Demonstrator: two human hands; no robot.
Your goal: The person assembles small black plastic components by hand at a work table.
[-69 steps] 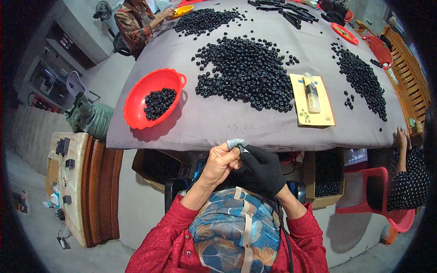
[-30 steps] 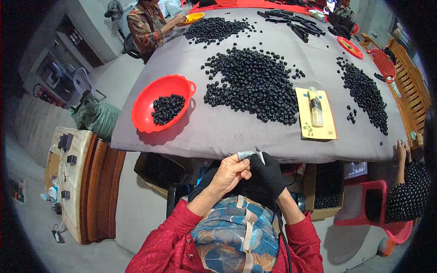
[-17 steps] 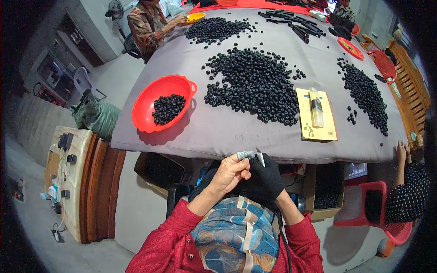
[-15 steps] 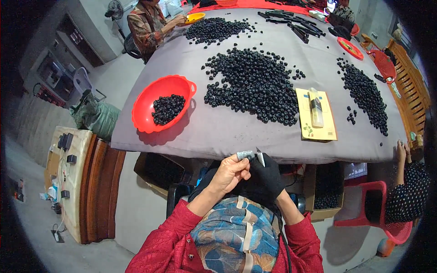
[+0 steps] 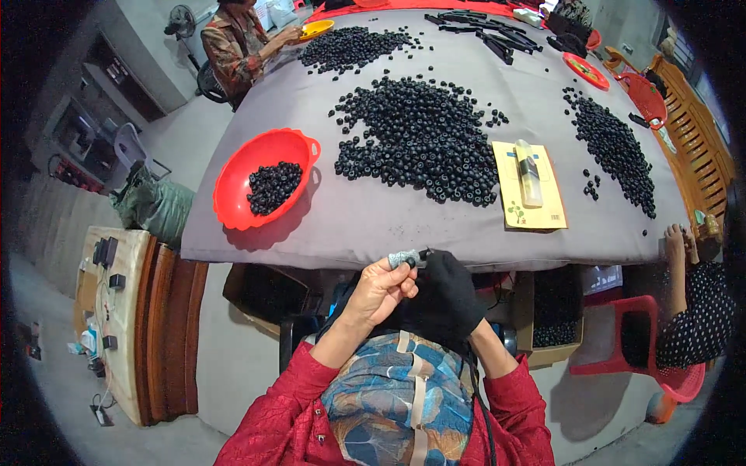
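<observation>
My left hand (image 5: 381,288) is bare, with grey tape (image 5: 402,258) wrapped round a fingertip. Its thumb and fingers pinch a small black round piece (image 5: 412,262), partly hidden. My right hand (image 5: 451,291), in a black glove, is closed on a small knife (image 5: 427,252), of which only a bit of the blade shows beside the piece. Both hands meet just before the table's near edge. On the table (image 5: 373,225), a red bowl (image 5: 231,186) to the left holds several similar black pieces. A large pile of them (image 5: 427,140) lies beyond my hands.
Right of the pile, a clear tube (image 5: 529,182) lies on a yellow booklet (image 5: 552,206). More black pieces (image 5: 614,151) lie at the right. Co-workers sit at far left (image 5: 237,46) and right (image 5: 695,311). Below the table stand boxes (image 5: 556,342) and a red chair (image 5: 622,342).
The knife blade, plainly visible before, has turned in toward the black piece and is mostly hidden by my gloved fingers. The whole view has shifted slightly.
</observation>
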